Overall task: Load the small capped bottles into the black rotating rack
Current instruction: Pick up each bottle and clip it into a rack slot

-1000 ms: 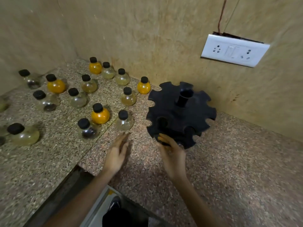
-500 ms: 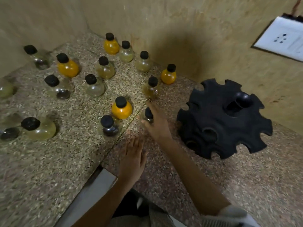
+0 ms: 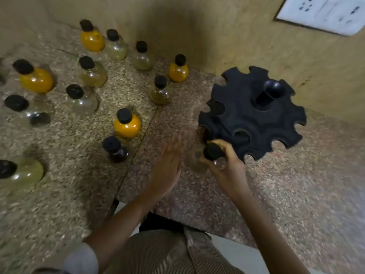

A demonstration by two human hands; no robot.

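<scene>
The right hand [image 3: 225,169] is wrapped around a small round-bellied clear glass bottle with a black screw cap [image 3: 213,152], fingers closed over the belly and neck so that only the cap and a glint of glass show. It holds the bottle just beside the near rim of the black plastic rotating rack with scalloped slots around its edge [image 3: 254,113], close to one of the low slots; whether the glass already touches the rack cannot be told through the blur. The left hand [image 3: 167,167] is flat and spread, fingers wide, holding nothing, hovering over the speckled stone table [image 3: 296,194] just left of the bottle.

The other capped bottles stand upright on the table well to the left, some filled with orange powder [image 3: 127,124], some with pale or dark contents [image 3: 115,149].

These bottles look light but breakable: thin glass, smooth and likely slippery on the rounded belly, and hard stone beneath if one drops. The narrow neck under the cap seems the safer place to take hold, since the fingers can hook beneath the cap's edge and the belly is left free to slide into a slot. The rack probably turns freely, so pressing a bottle in could spin it; the idle left hand could steady it.
</scene>
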